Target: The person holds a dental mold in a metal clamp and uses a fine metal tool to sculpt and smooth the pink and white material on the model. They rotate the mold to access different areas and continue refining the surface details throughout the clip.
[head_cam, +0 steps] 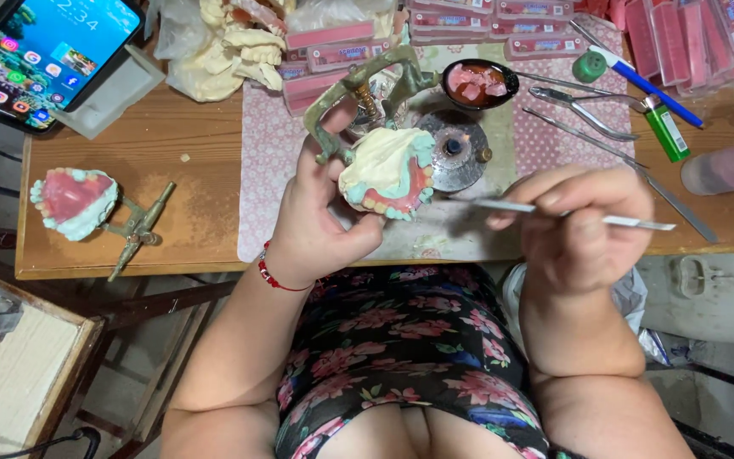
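My left hand (320, 212) grips a dental cast (388, 170) of cream plaster with pink wax and a row of teeth, mounted on a greenish metal articulator (358, 89). It is held just above the table's front edge. My right hand (579, 225) pinches a thin metal wax tool (630, 223), whose tip points left toward the cast's teeth without touching them. A small round metal burner (456, 149) stands right behind the cast.
A second cast on an articulator (78, 202) lies at the left of the wooden table (197, 195). A phone (44, 55) leans at the far left. A dish of pink wax (477, 83), pliers (592, 106), a green lighter (666, 127), a blue pen (652, 85) and pink boxes (503, 21) crowd the back.
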